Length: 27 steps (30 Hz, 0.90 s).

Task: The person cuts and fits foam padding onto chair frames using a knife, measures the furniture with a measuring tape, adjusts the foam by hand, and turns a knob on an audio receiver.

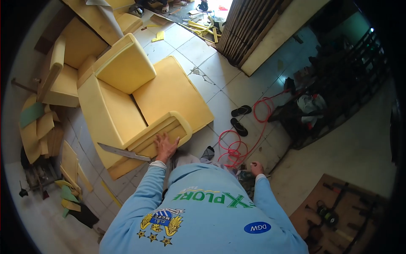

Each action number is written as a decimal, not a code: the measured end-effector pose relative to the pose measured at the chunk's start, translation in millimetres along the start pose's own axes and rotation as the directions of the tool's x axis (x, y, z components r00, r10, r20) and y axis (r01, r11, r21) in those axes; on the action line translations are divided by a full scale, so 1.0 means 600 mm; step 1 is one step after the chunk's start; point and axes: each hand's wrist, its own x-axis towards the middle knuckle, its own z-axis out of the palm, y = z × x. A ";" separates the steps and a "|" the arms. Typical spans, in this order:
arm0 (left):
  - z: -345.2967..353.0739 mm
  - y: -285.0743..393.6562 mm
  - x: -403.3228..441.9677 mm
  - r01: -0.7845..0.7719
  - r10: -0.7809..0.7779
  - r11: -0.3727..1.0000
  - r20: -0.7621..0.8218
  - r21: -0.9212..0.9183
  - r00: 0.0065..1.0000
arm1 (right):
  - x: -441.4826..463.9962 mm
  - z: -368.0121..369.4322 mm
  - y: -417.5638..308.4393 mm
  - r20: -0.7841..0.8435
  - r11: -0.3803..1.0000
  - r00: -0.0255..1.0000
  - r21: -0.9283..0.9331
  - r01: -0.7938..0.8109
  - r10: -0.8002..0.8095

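Note:
My left hand [165, 146] lies with fingers spread on the near armrest [179, 122] of a sofa covered in yellow foam [116, 108]. A long-bladed knife [122, 151] rests across the sofa's near side, just left of that hand, its handle end close to my wrist. My right hand [256, 168] is held low by my right side with its fingers curled in. Whether anything is inside those fingers is hidden. The sofa's wide flat foam section [173, 91] reaches out over the tiles, and its far armrest [127, 63] stands upright.
Black flip-flops [240, 127] and a coiled red hose or cord [232, 148] lie on the tiled floor. Foam offcuts [46, 127] are piled at left. Another foam-covered chair [63, 76] stands behind. Tools hang on a brown board [334, 211] at lower right. People's feet show at the top.

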 end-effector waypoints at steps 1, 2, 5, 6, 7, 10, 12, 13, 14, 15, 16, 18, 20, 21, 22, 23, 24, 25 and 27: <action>-0.013 0.016 -0.012 0.031 -0.031 1.000 0.014 -0.005 0.999 | 0.035 -0.035 0.010 -0.048 1.000 0.999 -0.007 -0.014 0.013; -0.017 0.023 -0.017 0.062 -0.062 0.998 0.030 -0.006 0.998 | 0.062 -0.064 0.017 -0.095 0.999 0.995 -0.011 -0.030 0.029; 0.000 0.004 0.000 0.075 -0.074 0.997 0.062 -0.027 0.995 | 0.140 -0.128 -0.004 -0.180 0.995 0.981 -0.058 -0.080 0.068; 0.001 0.003 0.006 0.072 -0.069 0.997 0.067 -0.038 0.995 | 0.161 -0.137 -0.021 -0.173 0.998 0.984 -0.032 -0.053 0.047; -0.002 0.007 0.010 0.076 -0.072 0.996 0.073 -0.044 0.995 | 0.180 -0.139 -0.042 -0.167 1.000 0.986 -0.008 -0.028 0.027; -0.016 0.017 0.002 0.092 -0.085 0.994 0.105 -0.063 0.991 | 0.243 -0.126 -0.092 -0.028 0.999 0.999 0.038 0.019 -0.018; -0.023 0.019 0.007 0.096 -0.087 0.993 0.118 -0.073 0.989 | 0.288 -0.107 -0.133 0.060 0.996 0.995 0.043 0.081 -0.084; -0.017 0.012 0.010 0.084 -0.075 0.993 0.117 -0.078 0.990 | 0.309 -0.094 -0.147 0.079 0.991 0.988 0.042 0.128 -0.131; -0.011 0.005 0.011 0.073 -0.064 0.994 0.111 -0.083 0.992 | 0.334 -0.086 -0.163 0.098 0.983 0.979 0.044 0.177 -0.181; -0.006 -0.003 0.012 0.064 -0.055 0.994 0.103 -0.086 0.993 | 0.356 -0.081 -0.176 0.130 0.986 0.978 0.011 0.164 -0.164; -0.001 -0.010 0.014 0.063 -0.056 0.996 0.102 -0.066 0.993 | 0.378 -0.076 -0.189 0.161 0.988 0.976 -0.019 0.154 -0.149; 0.011 -0.019 0.018 0.057 -0.054 0.998 0.110 -0.023 0.992 | 0.426 -0.084 -0.228 0.239 0.989 0.966 -0.078 0.124 -0.102; -0.013 -0.003 0.027 0.090 -0.095 0.995 0.165 0.038 0.982 | 0.479 -0.110 -0.274 0.332 0.985 0.942 -0.144 0.093 -0.040; -0.022 0.012 0.026 0.108 -0.120 0.992 0.197 0.067 0.973 | 0.512 -0.132 -0.294 0.316 0.976 0.945 -0.166 0.143 -0.085; -0.035 0.030 0.027 0.157 -0.175 0.984 0.275 0.084 0.945 | 0.557 -0.158 -0.315 0.302 0.963 0.944 -0.187 0.195 -0.132; -0.061 0.049 0.032 0.202 -0.228 0.973 0.345 0.109 0.910 | 0.606 -0.176 -0.348 0.290 0.948 0.939 -0.199 0.248 -0.185; -0.086 0.061 0.043 0.243 -0.279 0.960 0.408 0.140 0.869 | 0.652 -0.180 -0.386 0.277 0.931 0.930 -0.204 0.301 -0.240; -0.083 0.058 0.051 0.257 -0.299 0.954 0.404 0.154 0.865 | 0.674 -0.210 -0.458 0.247 0.930 0.937 -0.212 0.300 -0.246; -0.033 0.024 0.071 0.271 -0.324 0.945 0.401 0.185 0.857 | 0.752 -0.246 -0.581 0.193 0.937 0.943 -0.170 0.306 -0.273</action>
